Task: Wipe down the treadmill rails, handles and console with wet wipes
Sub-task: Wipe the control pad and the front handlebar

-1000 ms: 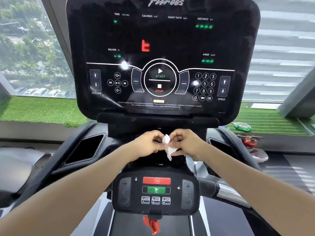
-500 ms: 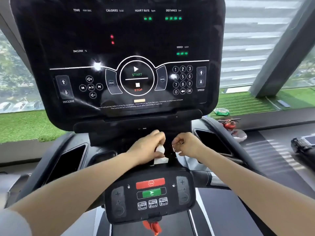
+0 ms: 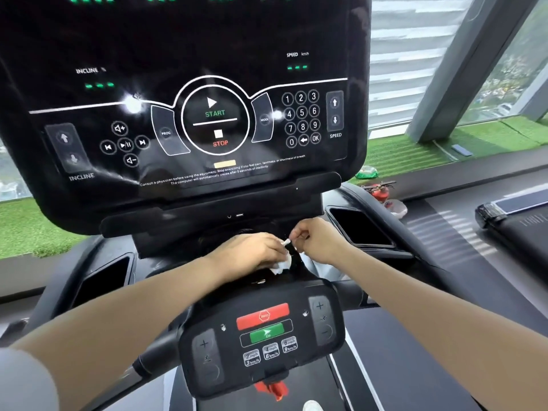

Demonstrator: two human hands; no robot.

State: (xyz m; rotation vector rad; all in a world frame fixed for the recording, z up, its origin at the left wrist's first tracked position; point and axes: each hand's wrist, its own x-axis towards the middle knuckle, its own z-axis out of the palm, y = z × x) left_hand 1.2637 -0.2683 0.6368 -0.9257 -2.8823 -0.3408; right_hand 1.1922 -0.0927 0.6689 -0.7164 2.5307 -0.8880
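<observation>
Both hands work a crumpled white wipe below the console.
Left hand (image 3: 255,250) clutches the wet wipe (image 3: 281,264); right hand (image 3: 318,240) pinches its twisted corner. Glossy black console (image 3: 189,114) rises above them; matte control pad (image 3: 264,336) sits nearer.

Glossy black console (image 3: 189,120); crumpled white paper-like wipe (image 3: 281,264); matt control pad (image 3: 264,336).

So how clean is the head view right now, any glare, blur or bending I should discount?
Head view: two bright glare spots on the glossy console, beside the PROG and MODE keys; wide-angle bending tilts the window frame; the wet wipe and both hands, left hand, right hand, look slightly soft; the small control pad reads clearly.
</observation>
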